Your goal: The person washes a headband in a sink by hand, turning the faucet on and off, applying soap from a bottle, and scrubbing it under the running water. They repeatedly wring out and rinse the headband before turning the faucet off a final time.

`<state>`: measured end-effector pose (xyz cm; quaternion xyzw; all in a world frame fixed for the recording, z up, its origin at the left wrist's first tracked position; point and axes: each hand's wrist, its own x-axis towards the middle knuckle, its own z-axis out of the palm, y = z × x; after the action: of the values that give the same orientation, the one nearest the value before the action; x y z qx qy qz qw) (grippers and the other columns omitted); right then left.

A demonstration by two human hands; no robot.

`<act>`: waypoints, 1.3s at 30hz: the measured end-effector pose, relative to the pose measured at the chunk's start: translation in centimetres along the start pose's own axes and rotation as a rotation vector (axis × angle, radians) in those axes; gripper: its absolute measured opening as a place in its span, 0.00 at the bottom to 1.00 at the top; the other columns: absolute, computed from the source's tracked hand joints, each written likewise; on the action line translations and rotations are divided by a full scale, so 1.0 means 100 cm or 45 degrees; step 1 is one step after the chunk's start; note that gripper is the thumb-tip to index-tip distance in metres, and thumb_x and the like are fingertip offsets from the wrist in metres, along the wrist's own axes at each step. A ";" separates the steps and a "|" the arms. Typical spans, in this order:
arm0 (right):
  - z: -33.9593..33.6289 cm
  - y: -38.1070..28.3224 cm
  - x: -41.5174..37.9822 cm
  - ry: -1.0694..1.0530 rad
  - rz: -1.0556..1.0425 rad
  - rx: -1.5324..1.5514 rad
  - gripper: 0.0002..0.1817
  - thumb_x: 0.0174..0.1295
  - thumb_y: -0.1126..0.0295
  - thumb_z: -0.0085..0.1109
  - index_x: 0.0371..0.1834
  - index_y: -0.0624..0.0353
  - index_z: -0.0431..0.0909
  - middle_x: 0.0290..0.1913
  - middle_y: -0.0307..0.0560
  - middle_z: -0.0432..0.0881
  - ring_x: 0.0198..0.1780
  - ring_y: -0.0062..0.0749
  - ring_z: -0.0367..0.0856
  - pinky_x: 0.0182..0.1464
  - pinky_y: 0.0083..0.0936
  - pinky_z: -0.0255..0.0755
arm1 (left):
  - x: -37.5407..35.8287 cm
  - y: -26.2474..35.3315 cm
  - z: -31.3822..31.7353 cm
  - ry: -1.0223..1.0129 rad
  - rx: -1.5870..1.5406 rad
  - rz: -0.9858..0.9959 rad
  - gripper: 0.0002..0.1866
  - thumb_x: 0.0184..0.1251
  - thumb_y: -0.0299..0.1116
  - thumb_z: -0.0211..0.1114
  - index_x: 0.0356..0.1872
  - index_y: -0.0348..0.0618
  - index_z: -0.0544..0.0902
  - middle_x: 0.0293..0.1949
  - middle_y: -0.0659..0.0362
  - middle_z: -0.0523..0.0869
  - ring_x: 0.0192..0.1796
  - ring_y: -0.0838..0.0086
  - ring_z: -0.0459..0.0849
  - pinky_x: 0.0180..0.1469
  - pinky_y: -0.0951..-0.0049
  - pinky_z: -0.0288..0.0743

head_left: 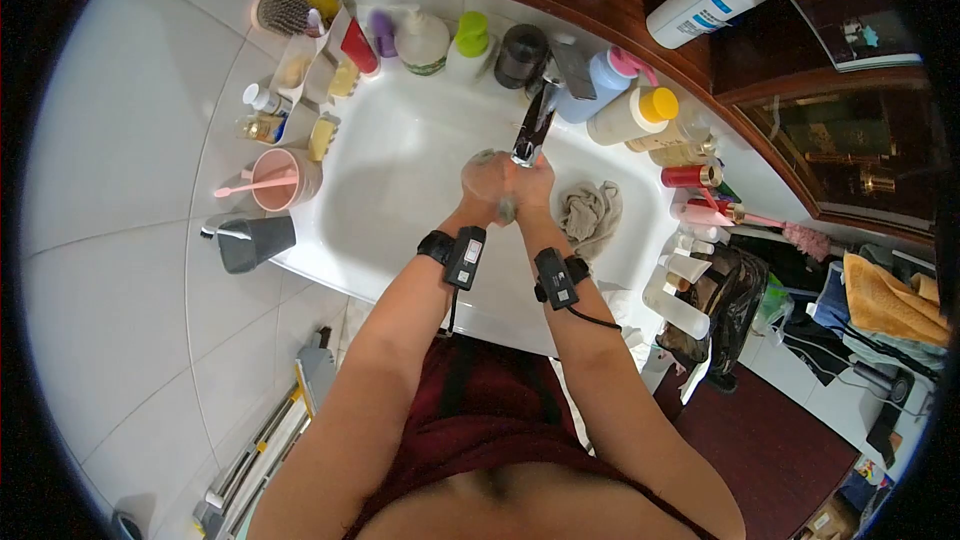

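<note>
Left hand [484,183] and right hand [531,186] pressed together over the sink [400,170], just under the tap [533,125], fingers blurred, grey cloth [590,212] lying just beside the right hand

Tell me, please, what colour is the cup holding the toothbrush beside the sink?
The cup is pink, seen best in the head view.

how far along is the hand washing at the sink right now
Mid-wash, it seems. Done: both hands have been brought under the faucet over the white sink. In hand: the left hand and right hand are pressed together; whether water runs or soap is on them cannot be told. Left: drying, perhaps; the grey cloth lies untouched beside the right hand.
</note>
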<state>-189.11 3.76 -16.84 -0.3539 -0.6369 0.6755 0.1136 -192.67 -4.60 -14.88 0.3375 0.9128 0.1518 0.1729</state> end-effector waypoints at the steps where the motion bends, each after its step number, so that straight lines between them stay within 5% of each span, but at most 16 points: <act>1: -0.003 0.010 0.005 -0.028 0.087 0.185 0.11 0.60 0.64 0.56 0.41 0.57 0.75 0.35 0.38 0.79 0.35 0.23 0.76 0.37 0.22 0.72 | -0.001 -0.001 0.000 0.038 -0.015 0.043 0.11 0.52 0.37 0.62 0.34 0.43 0.79 0.32 0.55 0.83 0.38 0.64 0.82 0.42 0.68 0.76; 4: -0.014 0.015 0.009 -0.238 0.333 0.721 0.18 0.66 0.53 0.46 0.48 0.55 0.72 0.42 0.41 0.78 0.40 0.27 0.77 0.43 0.28 0.73 | 0.014 -0.001 0.025 0.292 -1.496 -0.718 0.17 0.55 0.43 0.64 0.38 0.41 0.78 0.32 0.54 0.82 0.37 0.66 0.82 0.43 0.70 0.75; 7: -0.030 -0.004 0.011 -0.419 0.550 0.864 0.21 0.65 0.50 0.45 0.53 0.52 0.67 0.48 0.42 0.77 0.48 0.31 0.77 0.49 0.33 0.72 | 0.017 -0.009 0.035 0.226 -1.854 -0.685 0.28 0.59 0.54 0.60 0.49 0.40 0.73 0.37 0.55 0.82 0.41 0.68 0.81 0.47 0.72 0.73; 9: -0.036 -0.030 0.003 -0.503 0.733 0.903 0.21 0.65 0.51 0.47 0.53 0.51 0.68 0.49 0.42 0.77 0.49 0.30 0.77 0.51 0.33 0.72 | 0.005 0.001 0.000 0.148 -2.059 -0.663 0.34 0.62 0.56 0.57 0.58 0.39 0.65 0.49 0.53 0.75 0.53 0.66 0.73 0.56 0.70 0.67; 13: -0.034 -0.016 0.008 -0.456 0.471 0.716 0.19 0.60 0.61 0.56 0.53 0.52 0.68 0.49 0.43 0.77 0.49 0.29 0.78 0.50 0.30 0.74 | 0.005 -0.008 0.022 0.195 -2.247 -0.726 0.40 0.62 0.65 0.49 0.65 0.46 0.58 0.61 0.55 0.67 0.63 0.62 0.66 0.62 0.65 0.62; 19: -0.013 -0.032 -0.016 -0.363 -0.103 0.275 0.27 0.53 0.81 0.61 0.57 0.59 0.62 0.49 0.43 0.77 0.46 0.26 0.79 0.47 0.24 0.75 | -0.025 -0.004 -0.020 -0.566 -3.047 -0.864 0.42 0.57 0.74 0.38 0.63 0.55 0.62 0.58 0.57 0.71 0.63 0.60 0.66 0.64 0.52 0.58; 21: -0.012 -0.041 -0.035 -0.487 -0.047 0.251 0.30 0.52 0.83 0.61 0.58 0.61 0.59 0.48 0.42 0.77 0.46 0.27 0.79 0.49 0.23 0.74 | -0.013 -0.014 -0.011 -0.515 -3.041 -0.629 0.38 0.59 0.72 0.38 0.61 0.56 0.65 0.58 0.60 0.71 0.62 0.61 0.67 0.62 0.46 0.57; 22: -0.009 -0.024 -0.034 -0.431 -0.216 0.180 0.27 0.51 0.80 0.64 0.54 0.61 0.64 0.47 0.43 0.77 0.44 0.31 0.79 0.47 0.25 0.74 | -0.008 -0.018 -0.003 -0.489 -3.037 -0.510 0.36 0.61 0.71 0.38 0.59 0.56 0.66 0.57 0.62 0.72 0.61 0.61 0.68 0.61 0.43 0.57; 25: -0.004 -0.009 -0.040 -0.139 -0.819 -0.314 0.18 0.49 0.71 0.69 0.42 0.60 0.74 0.42 0.47 0.79 0.39 0.38 0.81 0.42 0.30 0.74 | -0.006 -0.012 0.014 -0.256 -3.068 -0.441 0.23 0.63 0.56 0.46 0.50 0.52 0.70 0.47 0.62 0.75 0.51 0.67 0.72 0.50 0.55 0.65; 28: 0.006 -0.044 -0.043 0.183 -0.326 -0.546 0.16 0.48 0.62 0.70 0.32 0.60 0.76 0.34 0.51 0.80 0.35 0.43 0.81 0.37 0.33 0.73 | -0.006 0.003 0.027 -0.044 -3.072 -0.380 0.10 0.65 0.41 0.53 0.40 0.47 0.75 0.37 0.62 0.78 0.40 0.72 0.77 0.40 0.67 0.73; 31: 0.005 -0.046 -0.036 0.244 -0.390 -0.457 0.17 0.48 0.60 0.68 0.30 0.62 0.75 0.25 0.53 0.78 0.31 0.46 0.80 0.34 0.33 0.72 | 0.005 0.015 0.017 0.094 -2.529 -0.484 0.06 0.65 0.34 0.55 0.33 0.44 0.77 0.26 0.63 0.77 0.27 0.75 0.77 0.27 0.73 0.73; 34: 0.003 -0.024 -0.017 0.336 -0.446 -1.074 0.11 0.50 0.68 0.63 0.29 0.63 0.74 0.21 0.48 0.77 0.27 0.41 0.79 0.31 0.32 0.71 | 0.013 0.001 0.037 0.139 -2.085 -0.528 0.06 0.64 0.34 0.56 0.32 0.44 0.77 0.25 0.63 0.77 0.26 0.77 0.76 0.26 0.75 0.72; 36: 0.000 -0.013 -0.015 0.233 -0.184 -0.419 0.08 0.52 0.71 0.59 0.31 0.62 0.74 0.23 0.45 0.77 0.27 0.36 0.78 0.31 0.30 0.72 | 0.012 -0.012 0.060 0.158 -2.494 -0.486 0.06 0.64 0.34 0.56 0.35 0.45 0.78 0.27 0.64 0.77 0.28 0.78 0.76 0.27 0.78 0.71; 39: -0.006 0.008 -0.007 0.058 0.157 0.263 0.06 0.53 0.75 0.55 0.34 0.61 0.74 0.27 0.40 0.77 0.28 0.29 0.77 0.31 0.27 0.72 | 0.014 -0.034 0.095 0.338 -1.487 0.022 0.11 0.60 0.35 0.58 0.43 0.46 0.76 0.30 0.61 0.78 0.33 0.77 0.77 0.32 0.78 0.71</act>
<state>-187.97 3.69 -17.29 -0.3942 -0.5381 0.7349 0.1221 -191.61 -4.64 -25.04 0.1723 0.6892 0.6708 0.2130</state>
